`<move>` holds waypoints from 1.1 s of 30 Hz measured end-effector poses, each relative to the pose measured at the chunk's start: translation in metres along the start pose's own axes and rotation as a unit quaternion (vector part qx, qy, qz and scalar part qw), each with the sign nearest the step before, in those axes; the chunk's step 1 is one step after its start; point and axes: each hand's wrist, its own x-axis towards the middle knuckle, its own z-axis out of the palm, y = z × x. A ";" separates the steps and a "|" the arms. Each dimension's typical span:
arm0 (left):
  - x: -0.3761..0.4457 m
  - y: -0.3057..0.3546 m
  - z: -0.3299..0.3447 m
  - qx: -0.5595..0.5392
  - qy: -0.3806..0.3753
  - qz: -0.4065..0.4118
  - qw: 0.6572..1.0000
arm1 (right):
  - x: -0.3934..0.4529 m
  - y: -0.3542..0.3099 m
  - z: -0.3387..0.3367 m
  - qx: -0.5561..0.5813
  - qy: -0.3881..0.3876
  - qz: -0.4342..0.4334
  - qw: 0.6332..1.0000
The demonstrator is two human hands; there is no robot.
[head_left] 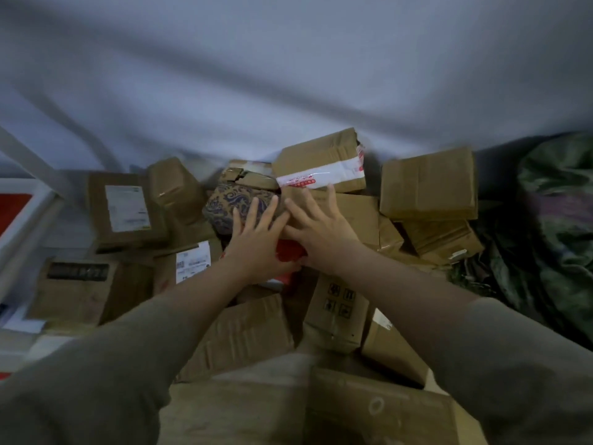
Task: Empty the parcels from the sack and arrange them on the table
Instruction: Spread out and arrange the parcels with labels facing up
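A labelled cardboard box [126, 211] lies at the left of the parcel pile. The left hand [256, 242], fingers spread, presses flat on a blue-patterned parcel [231, 205]. Beside it the right hand [321, 232], equally splayed, rests on a brown box [356, 213]. A red packet [288, 250] shows between them. The camouflage sack [552, 226] lies rightmost.

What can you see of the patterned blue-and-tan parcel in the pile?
The patterned parcel looks soft and rounded, wrapped in tan material printed with dark blue swirls. It lies mid-pile, tilted, among brown cardboard boxes, with a torn box just behind it. The left hand lies spread over its near right part, fingers flat on it. Its underside is hidden; blur hides finer detail.
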 end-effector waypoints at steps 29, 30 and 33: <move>-0.126 -0.031 0.049 -0.049 -0.036 -0.036 0.998 | -0.166 -0.021 -0.011 0.169 -0.021 0.094 0.981; -0.131 -0.029 0.050 -0.045 -0.043 -0.028 0.998 | -0.173 -0.035 -0.009 0.167 -0.043 0.075 0.982; -0.143 -0.031 0.056 -0.037 -0.049 -0.020 0.998 | -0.191 -0.071 0.002 0.184 -0.091 0.050 0.977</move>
